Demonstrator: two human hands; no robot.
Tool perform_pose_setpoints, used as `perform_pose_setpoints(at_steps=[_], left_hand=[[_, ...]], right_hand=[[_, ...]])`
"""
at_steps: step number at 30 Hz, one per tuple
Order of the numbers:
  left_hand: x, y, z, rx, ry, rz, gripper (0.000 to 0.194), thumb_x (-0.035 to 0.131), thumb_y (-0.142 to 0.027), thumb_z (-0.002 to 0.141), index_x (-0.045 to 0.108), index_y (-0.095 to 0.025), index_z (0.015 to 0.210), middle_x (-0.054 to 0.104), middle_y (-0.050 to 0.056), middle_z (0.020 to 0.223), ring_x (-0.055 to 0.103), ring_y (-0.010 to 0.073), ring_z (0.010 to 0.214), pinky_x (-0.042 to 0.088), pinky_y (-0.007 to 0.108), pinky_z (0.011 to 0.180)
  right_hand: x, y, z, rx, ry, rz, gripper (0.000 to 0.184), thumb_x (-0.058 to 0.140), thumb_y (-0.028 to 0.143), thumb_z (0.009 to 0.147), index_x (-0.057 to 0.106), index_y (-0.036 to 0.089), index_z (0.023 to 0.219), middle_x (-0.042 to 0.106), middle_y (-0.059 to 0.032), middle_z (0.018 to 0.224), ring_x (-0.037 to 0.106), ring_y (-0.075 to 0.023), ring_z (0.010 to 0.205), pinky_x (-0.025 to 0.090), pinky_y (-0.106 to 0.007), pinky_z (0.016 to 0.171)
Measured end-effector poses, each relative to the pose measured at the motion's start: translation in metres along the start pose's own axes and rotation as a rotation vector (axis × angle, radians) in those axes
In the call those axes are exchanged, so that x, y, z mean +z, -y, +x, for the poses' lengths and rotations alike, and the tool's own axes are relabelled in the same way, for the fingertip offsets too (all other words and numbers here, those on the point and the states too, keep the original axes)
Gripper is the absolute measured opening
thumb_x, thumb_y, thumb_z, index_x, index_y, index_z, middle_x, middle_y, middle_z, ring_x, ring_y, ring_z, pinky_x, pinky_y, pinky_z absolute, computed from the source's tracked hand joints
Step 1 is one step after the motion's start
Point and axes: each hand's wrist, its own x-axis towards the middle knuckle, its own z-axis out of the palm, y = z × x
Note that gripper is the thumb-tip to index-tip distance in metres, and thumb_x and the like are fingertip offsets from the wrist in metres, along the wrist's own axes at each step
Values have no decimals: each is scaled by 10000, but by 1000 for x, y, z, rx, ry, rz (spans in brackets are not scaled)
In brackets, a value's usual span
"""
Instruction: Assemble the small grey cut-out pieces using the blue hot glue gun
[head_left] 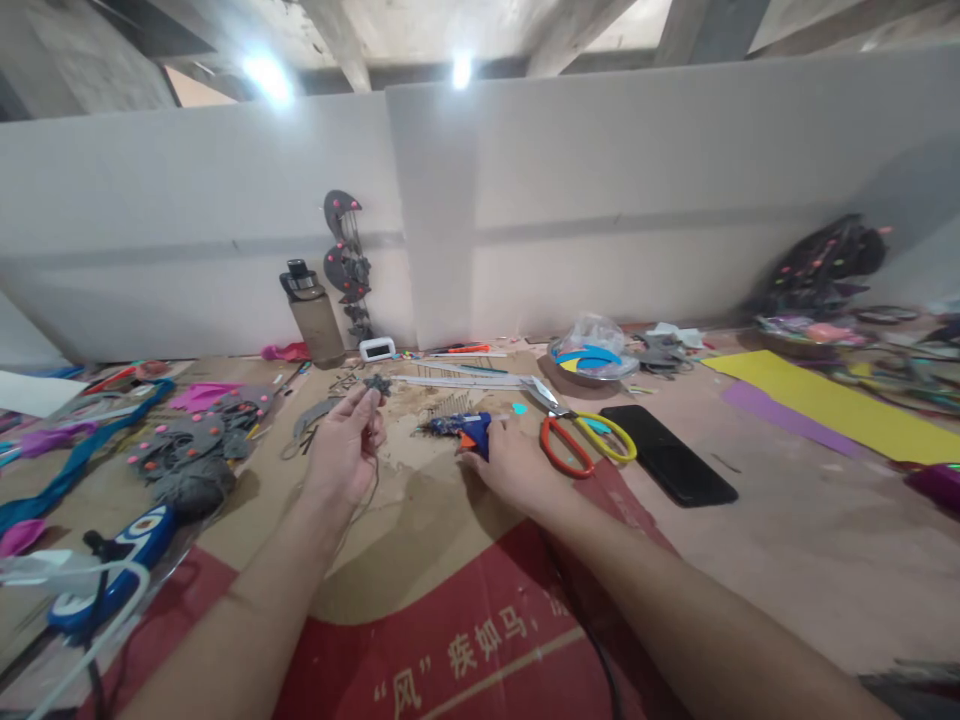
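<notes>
My left hand (341, 450) is closed in a pinch on a small dark grey star-shaped piece (380, 384), held just above the cardboard (405, 560). A thin grey cord hangs below that hand. My right hand (514, 465) grips a blue hot glue gun (472, 425) with an orange trigger. Its nozzle points left, toward my left hand. Behind the glue gun stands a wire rack (450, 403). Scissors (574, 425) with one red and one yellow handle lie open to the right of my right hand.
A black phone (671, 455) lies right of the scissors. Grey felt pieces with pink dots (202, 430) and a blue eye-patterned object (120, 570) are at left. A bottle (319, 325) and a small white digital display (377, 349) stand behind. A bowl (592, 378) holds coloured pieces.
</notes>
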Motion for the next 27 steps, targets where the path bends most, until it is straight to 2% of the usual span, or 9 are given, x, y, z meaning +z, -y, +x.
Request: perform_pose_setpoints(at_steps=[4, 7, 9, 13, 16, 18, 21, 27], left_hand=[[6, 3, -5, -36, -23, 24, 230, 768, -207, 572, 620, -133, 731, 549, -25, 618, 395, 23, 431, 265, 148, 358], [6, 5, -5, -56, -16, 45, 264, 785, -215, 545, 622, -138, 737, 555, -23, 613, 396, 23, 433, 264, 146, 363], [4, 6, -4, -56, -9, 70, 257, 784, -228, 554, 629, -139, 738, 539, -30, 594, 377, 17, 423, 247, 141, 356], [-1, 8, 1, -66, 8, 83, 231, 780, -220, 566, 634, -129, 720, 495, -39, 564, 365, 14, 429, 243, 132, 357], [-4, 10, 3, -67, 35, 80, 218, 776, -208, 575, 631, -127, 717, 476, -41, 566, 366, 17, 443, 246, 131, 364], [-5, 11, 3, -57, 47, 91, 209, 772, -211, 582, 626, -128, 707, 469, -44, 569, 360, 16, 444, 245, 133, 365], [-6, 11, 3, -51, 39, 119, 217, 773, -224, 582, 622, -129, 707, 469, -46, 580, 352, 14, 445, 242, 136, 367], [-6, 10, 4, -42, 31, 141, 252, 782, -257, 575, 623, -117, 712, 449, -50, 579, 339, 13, 448, 236, 135, 367]], right_hand=[[8, -8, 7, 66, 76, 70, 287, 515, 290, 774, 554, 97, 984, 612, -200, 921, 596, -262, 774, 401, -351, 666], [7, -14, 16, 122, 68, 302, 212, 530, 299, 737, 554, 149, 885, 598, -98, 726, 552, -204, 626, 373, -309, 579], [4, -15, 18, 150, 7, 509, 177, 526, 279, 707, 539, 177, 851, 553, -34, 659, 503, -169, 575, 356, -288, 552], [-10, -5, 13, 162, -162, 877, 238, 512, 230, 653, 493, 195, 887, 527, 18, 700, 471, -134, 606, 375, -265, 570], [-22, 7, 4, 109, -131, 1128, 345, 488, 203, 657, 457, 202, 1000, 553, 14, 759, 484, -122, 602, 395, -256, 553], [-28, 14, -1, 24, -83, 1256, 388, 486, 198, 681, 431, 212, 1065, 589, -22, 892, 519, -121, 635, 410, -250, 542], [-32, 18, -8, -90, -47, 1287, 325, 512, 231, 739, 447, 211, 1056, 588, -59, 1025, 549, -123, 692, 427, -244, 551], [-33, 18, -16, -228, -46, 1076, 218, 493, 311, 835, 524, 193, 1015, 596, -50, 932, 537, -137, 722, 440, -279, 635]])
